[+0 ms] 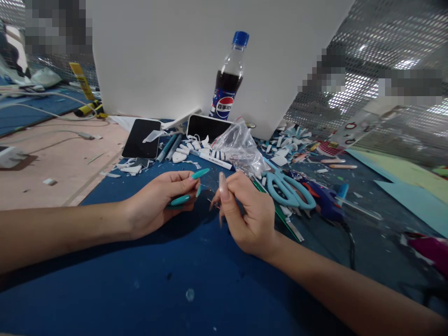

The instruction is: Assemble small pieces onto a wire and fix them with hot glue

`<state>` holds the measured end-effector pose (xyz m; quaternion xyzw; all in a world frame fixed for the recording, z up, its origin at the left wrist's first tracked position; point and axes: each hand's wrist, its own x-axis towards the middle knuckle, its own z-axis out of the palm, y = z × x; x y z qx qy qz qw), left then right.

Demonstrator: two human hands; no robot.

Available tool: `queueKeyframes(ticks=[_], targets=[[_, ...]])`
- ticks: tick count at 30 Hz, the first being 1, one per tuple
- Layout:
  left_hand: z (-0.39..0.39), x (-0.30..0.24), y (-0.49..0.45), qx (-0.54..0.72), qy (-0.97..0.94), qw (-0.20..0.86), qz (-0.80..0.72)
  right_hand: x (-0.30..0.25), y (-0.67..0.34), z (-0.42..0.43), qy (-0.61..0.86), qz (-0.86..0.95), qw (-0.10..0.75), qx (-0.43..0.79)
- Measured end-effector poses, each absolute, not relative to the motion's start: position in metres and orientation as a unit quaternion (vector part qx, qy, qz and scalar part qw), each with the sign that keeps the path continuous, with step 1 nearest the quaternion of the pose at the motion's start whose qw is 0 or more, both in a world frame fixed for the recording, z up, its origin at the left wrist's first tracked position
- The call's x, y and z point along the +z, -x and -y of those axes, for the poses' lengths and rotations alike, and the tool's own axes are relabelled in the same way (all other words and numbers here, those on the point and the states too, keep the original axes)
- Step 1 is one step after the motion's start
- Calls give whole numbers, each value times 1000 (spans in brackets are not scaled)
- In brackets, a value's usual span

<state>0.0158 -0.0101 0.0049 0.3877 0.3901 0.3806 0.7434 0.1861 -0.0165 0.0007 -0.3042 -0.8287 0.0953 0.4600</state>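
My left hand, with long teal nails, is raised above the blue mat, its thumb and fingertips pressed together. Facing it a short gap away, my right hand, with long pinkish nails, is curled with thumb against the fingers. Faint thin, see-through strands seem to run between the fingertips; what either hand grips is too fine to name. Just behind the hands lie a white marker and a crumpled clear plastic bag. Light-blue-handled scissors lie beyond my right hand, near a green strip-like tool.
A cola bottle stands against a white board. Two dark-screened phones, one flat and one propped, are nearby. White scraps litter the mat. A blue glue gun with a black cord lies at right.
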Motion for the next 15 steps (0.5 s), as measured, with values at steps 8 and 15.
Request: queueKeyframes(ticks=[8, 15], targets=[[13, 3, -16, 392, -424, 715, -394, 2, -185, 18, 313, 834, 447, 79], [13, 4, -14, 423, -562, 601, -379, 0, -185, 16, 317, 846, 422, 74]])
